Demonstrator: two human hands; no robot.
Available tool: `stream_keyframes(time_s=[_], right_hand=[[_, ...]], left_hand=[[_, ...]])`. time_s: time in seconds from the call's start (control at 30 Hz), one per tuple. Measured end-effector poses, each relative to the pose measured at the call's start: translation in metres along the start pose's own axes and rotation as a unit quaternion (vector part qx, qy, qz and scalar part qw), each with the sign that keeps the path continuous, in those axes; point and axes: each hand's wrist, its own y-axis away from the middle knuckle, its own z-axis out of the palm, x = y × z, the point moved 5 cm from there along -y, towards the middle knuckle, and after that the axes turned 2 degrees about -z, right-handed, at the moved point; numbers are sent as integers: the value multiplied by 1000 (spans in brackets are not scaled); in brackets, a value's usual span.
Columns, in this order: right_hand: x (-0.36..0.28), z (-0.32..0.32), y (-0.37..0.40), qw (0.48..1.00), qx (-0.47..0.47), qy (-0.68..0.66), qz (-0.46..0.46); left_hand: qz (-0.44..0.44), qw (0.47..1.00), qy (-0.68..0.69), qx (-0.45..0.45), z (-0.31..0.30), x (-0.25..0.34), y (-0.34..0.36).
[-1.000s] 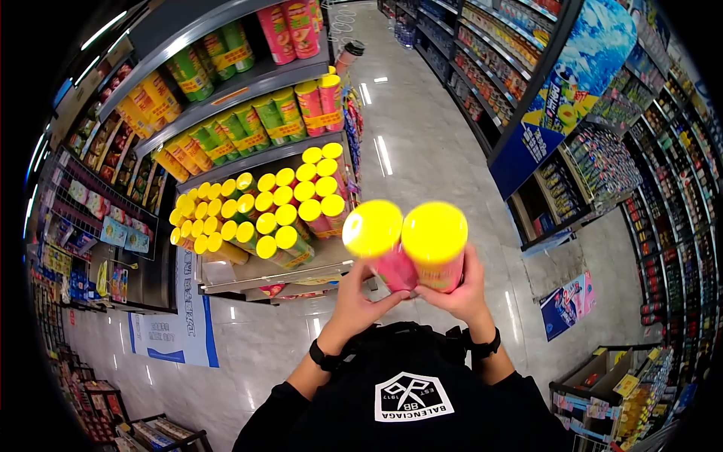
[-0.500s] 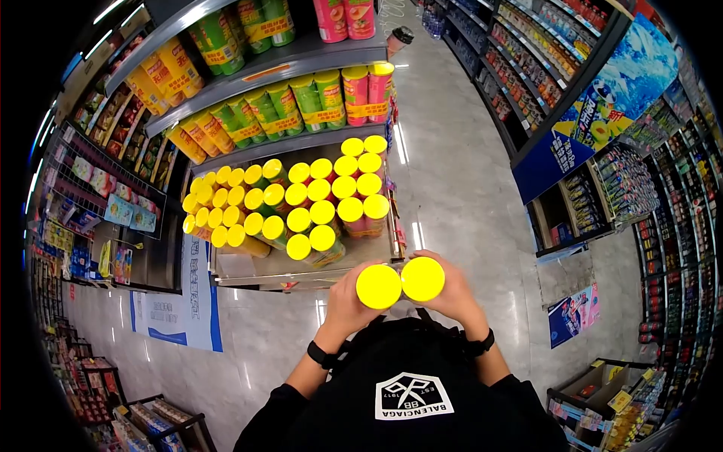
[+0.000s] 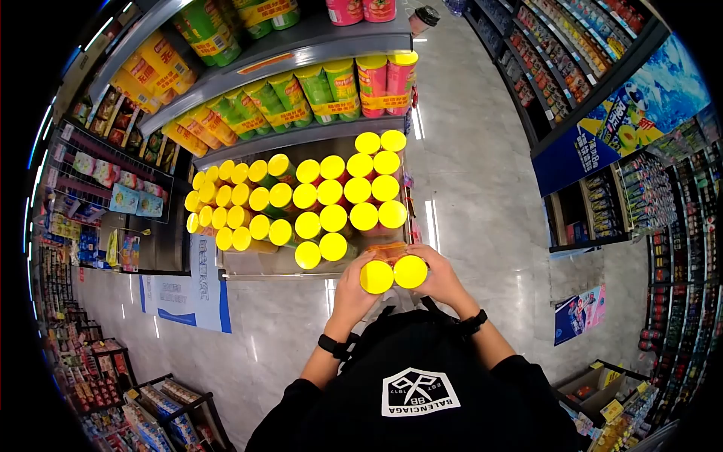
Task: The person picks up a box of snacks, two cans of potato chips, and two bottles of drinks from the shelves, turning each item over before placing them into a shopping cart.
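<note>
A pair of chip canisters (image 3: 386,249) with yellow lids is held upright between my two hands, close to the front right corner of the display. My left hand (image 3: 352,292) wraps around the left canister, and my right hand (image 3: 441,280) grips the right one. Orange packaging shows just beyond the lids; most of the canisters' sides are hidden. Just past them, rows of yellow-lidded canisters (image 3: 332,246) stand on the low display base (image 3: 290,269).
Shelves (image 3: 301,53) above the base carry orange, green and pink canister packs. A cup with a dark lid (image 3: 424,19) stands at the shelf's right end. Grey floor (image 3: 482,188) runs along the right aisle, with drink shelves (image 3: 550,68) beyond. A low bin (image 3: 602,384) is behind on the right.
The held canisters have gone lower and nearer the display base, their lids looking smaller. Both hands moved with them, and my view has shifted closer to the shelves.
</note>
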Motion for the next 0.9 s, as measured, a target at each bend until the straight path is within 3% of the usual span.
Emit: stream_keyframes(time_s=[0.17,0.27,0.4,0.5,0.63,0.77,0.9], right_hand=[[38,5,-30,999,-45,-23,0],[57,9,-42,973,-198,109,51],[60,-4,-58,952,-274,135,13],[46,-28,-82,963,-244,109,24],[51,-36,-109,982,-148,97,-63],[57,-28,-123,955,-208,178,-115],[54,-19,-129,946,-249,181,-100]], left_hand=[[-4,997,-81,-1,6,-1,-24],[-16,990,-135,-34,16,-13,-33],[-30,978,-203,-40,17,-19,-39],[-69,975,-211,-30,14,-14,-44],[-47,966,-253,-18,16,5,-51],[-72,959,-272,-25,18,10,-54],[-91,966,-240,-35,20,3,-48]])
